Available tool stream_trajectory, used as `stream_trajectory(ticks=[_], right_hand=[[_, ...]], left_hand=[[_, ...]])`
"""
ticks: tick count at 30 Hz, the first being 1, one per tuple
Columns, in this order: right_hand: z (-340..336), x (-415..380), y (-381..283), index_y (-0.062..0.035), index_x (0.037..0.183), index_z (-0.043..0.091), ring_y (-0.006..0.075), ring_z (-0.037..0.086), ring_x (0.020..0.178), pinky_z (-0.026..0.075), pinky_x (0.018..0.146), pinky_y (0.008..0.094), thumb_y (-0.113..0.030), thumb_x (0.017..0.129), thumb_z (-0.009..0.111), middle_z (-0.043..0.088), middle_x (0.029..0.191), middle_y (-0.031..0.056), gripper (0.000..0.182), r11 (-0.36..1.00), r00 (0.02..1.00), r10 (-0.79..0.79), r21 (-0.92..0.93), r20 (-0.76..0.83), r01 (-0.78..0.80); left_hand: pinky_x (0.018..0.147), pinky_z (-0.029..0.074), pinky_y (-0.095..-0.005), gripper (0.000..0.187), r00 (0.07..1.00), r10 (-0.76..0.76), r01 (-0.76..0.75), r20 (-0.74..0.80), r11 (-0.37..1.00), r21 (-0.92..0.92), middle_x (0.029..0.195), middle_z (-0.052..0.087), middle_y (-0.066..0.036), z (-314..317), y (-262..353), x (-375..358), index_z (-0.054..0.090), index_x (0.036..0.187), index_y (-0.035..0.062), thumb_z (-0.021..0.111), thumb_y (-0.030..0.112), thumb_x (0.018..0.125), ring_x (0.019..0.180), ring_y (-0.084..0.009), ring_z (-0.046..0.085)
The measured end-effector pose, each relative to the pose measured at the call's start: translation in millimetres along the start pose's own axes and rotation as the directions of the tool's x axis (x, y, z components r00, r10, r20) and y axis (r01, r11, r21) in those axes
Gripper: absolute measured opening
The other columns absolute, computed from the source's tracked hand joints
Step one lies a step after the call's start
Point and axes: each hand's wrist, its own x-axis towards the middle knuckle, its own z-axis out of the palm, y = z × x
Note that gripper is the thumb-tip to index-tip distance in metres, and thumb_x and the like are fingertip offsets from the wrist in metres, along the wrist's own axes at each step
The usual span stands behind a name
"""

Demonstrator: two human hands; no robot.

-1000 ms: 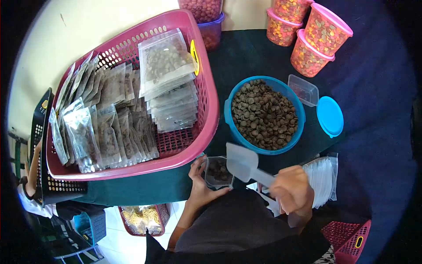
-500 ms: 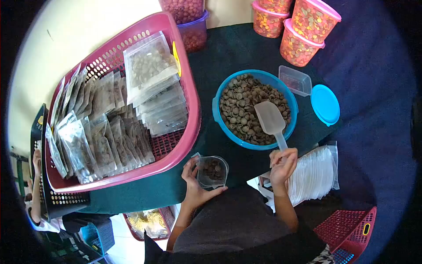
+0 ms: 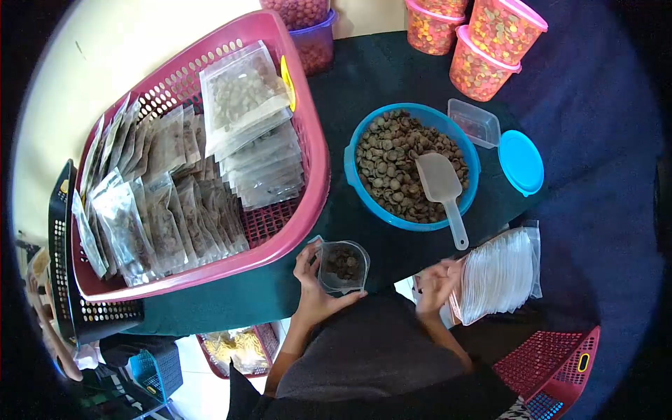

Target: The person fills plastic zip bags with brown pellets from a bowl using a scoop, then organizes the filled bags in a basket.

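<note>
My left hand (image 3: 316,299) is wrapped round a clear plastic pouch (image 3: 357,253), held with its mouth spread upward. Brown chips (image 3: 343,264) lie at the bottom of it. My right hand (image 3: 435,288) holds nothing; its fingers are loosely apart and slightly blurred, beside a row of packed white pouches (image 3: 500,276). A translucent scoop (image 3: 441,178) rests on the brown chips in a blue tub (image 3: 352,175), its handle hanging over the rim towards me.
Filled pouches stand in a large pink basket (image 3: 318,168) on the left. A clear box (image 3: 476,122) and a blue lid (image 3: 521,162) lie right of the tub. Pink-lidded tubs (image 3: 483,70) are stacked behind. A person's arm (image 3: 59,343) shows at far left.
My right hand has let go of the scoop and drawn back towards the white pouches. The scoop now lies on the chips. My left hand still grips the pouch.
</note>
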Motion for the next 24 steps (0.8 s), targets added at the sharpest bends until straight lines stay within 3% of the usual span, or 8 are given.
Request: stream_trajectory(ticks=[2, 5, 9, 14, 17, 18, 20, 24], right_hand=[[2.0, -12.2, 8.2, -0.0014, 0.106, 0.036, 0.0136, 0.046, 0.072, 0.041, 0.064, 0.0259, -0.005, 0.067, 0.061, 0.043, 0.089, 0.0105, 0.047, 0.984, 0.913, 0.138, -0.158, 0.384, -0.082], [34.4, 2.9, -8.6, 0.0014, 0.121, 0.025, 0.0300, 0.048, 0.095, 0.038, 0.083, 0.0361, -0.016, 0.059, 0.071, 0.040, 0.111, 0.0211, 0.079, 0.938, 0.747, 0.045, -0.285, 0.663, 0.196], [69.9, 8.9, -10.5, 0.0012, 0.124, 0.021, 0.0325, 0.045, 0.103, 0.035, 0.088, 0.0374, -0.020, 0.057, 0.073, 0.041, 0.113, 0.0210, 0.087, 0.914, 0.729, -0.039, -0.271, 0.683, 0.303], [86.1, -5.4, 13.7, 0.0029, 0.120, 0.031, 0.0232, 0.043, 0.108, 0.034, 0.091, 0.0325, -0.008, 0.070, 0.064, 0.042, 0.117, 0.0167, 0.060, 0.978, 0.878, 0.209, -0.095, 0.430, -0.186], [70.7, -2.3, 11.8, 0.0016, 0.120, 0.031, 0.0213, 0.044, 0.106, 0.034, 0.090, 0.0305, -0.003, 0.079, 0.052, 0.044, 0.115, 0.0139, 0.047, 0.961, 0.862, 0.277, -0.118, 0.424, -0.251], [65.9, -1.4, 12.0, 0.0013, 0.120, 0.031, 0.0210, 0.044, 0.107, 0.034, 0.090, 0.0303, -0.004, 0.080, 0.050, 0.044, 0.115, 0.0136, 0.045, 0.941, 0.843, 0.331, -0.077, 0.423, -0.330], [57.1, -6.9, 18.1, 0.0005, 0.121, 0.030, 0.0199, 0.043, 0.108, 0.034, 0.088, 0.0287, -0.005, 0.082, 0.048, 0.044, 0.116, 0.0134, 0.043, 0.954, 0.876, 0.297, -0.084, 0.381, -0.287], [47.8, -20.0, 21.6, 0.0002, 0.121, 0.029, 0.0198, 0.041, 0.110, 0.034, 0.089, 0.0285, -0.011, 0.084, 0.046, 0.042, 0.119, 0.0149, 0.042, 0.932, 0.883, 0.334, 0.024, 0.330, -0.362]], left_hand=[[0.092, 0.031, -0.0444, 0.111, 1.000, -0.026, 0.026, 0.002, 1.000, -0.017, 0.123, 0.020, -0.021, -0.1, -2.3, -2.3, 0.004, 0.121, 0.0055, 0.082, 0.025, 0.046, 0.115, -0.0320, 0.028], [0.094, 0.028, -0.0451, 0.114, 0.998, -0.054, 0.055, 0.014, 0.998, -0.042, 0.124, 0.020, -0.021, -0.1, -5.9, -6.3, 0.002, 0.122, 0.0053, 0.083, 0.026, 0.045, 0.117, -0.0324, 0.026], [0.097, 0.021, -0.0468, 0.116, 0.996, 0.030, -0.026, 0.083, 0.998, -0.049, 0.128, 0.016, -0.022, -7.0, -4.2, -3.1, -0.001, 0.124, 0.0075, 0.082, 0.030, 0.046, 0.119, -0.0336, 0.022], [0.097, 0.017, -0.0460, 0.105, 0.996, 0.013, -0.003, 0.085, 0.994, -0.110, 0.131, 0.012, -0.019, -17.6, 3.4, -9.5, -0.003, 0.126, 0.0103, 0.076, 0.028, 0.058, 0.121, -0.0328, 0.018], [0.096, 0.022, -0.0402, 0.079, 0.888, -0.460, 0.449, -0.011, 0.872, -0.195, 0.127, 0.018, -0.022, -20.2, -5.7, -31.2, 0.007, 0.124, 0.0028, 0.064, 0.019, 0.072, 0.119, -0.0315, 0.024], [0.096, 0.022, -0.0402, 0.079, 0.890, -0.455, 0.443, -0.018, 0.875, -0.194, 0.127, 0.018, -0.022, -23.1, -9.0, -32.4, 0.007, 0.124, 0.0028, 0.064, 0.019, 0.072, 0.119, -0.0315, 0.024], [0.093, 0.028, -0.0384, 0.070, 0.648, -0.740, 0.716, 0.180, 0.510, -0.477, 0.125, 0.022, -0.021, -27.4, -25.8, -36.4, 0.010, 0.123, 0.0031, 0.059, 0.019, 0.076, 0.115, -0.0295, 0.028], [0.084, 0.036, -0.0332, 0.064, 0.642, -0.733, 0.711, 0.226, 0.458, -0.533, 0.117, 0.036, -0.017, -24.6, -47.1, -42.3, 0.017, 0.122, 0.0012, 0.059, 0.019, 0.077, 0.104, -0.0237, 0.042]])
